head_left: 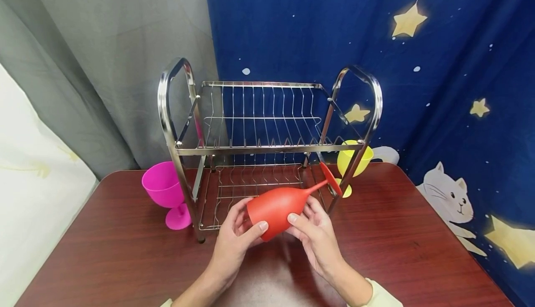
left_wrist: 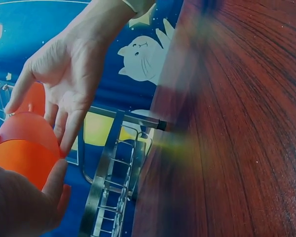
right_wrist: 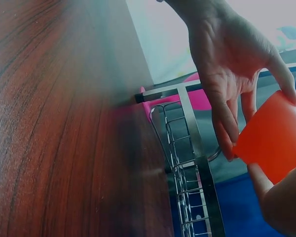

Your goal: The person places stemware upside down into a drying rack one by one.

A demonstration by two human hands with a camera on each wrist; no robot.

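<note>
Red goblet (head_left: 279,208), long axis slanting, mouth lower-left, foot upper-right; left hand (head_left: 235,238), right hand (head_left: 315,236) gripping bowl.

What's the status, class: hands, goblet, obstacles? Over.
Left hand and right hand gripping red goblet. Goblet tilted sideways, foot toward right. Dish rack just beyond could block forward movement.

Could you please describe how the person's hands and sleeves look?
The left hand and right hand are bare, with no gloves or rings visible. The right sleeve is pale yellow and looks plain; only a sliver of the left sleeve shows, in a similar colour.
</note>
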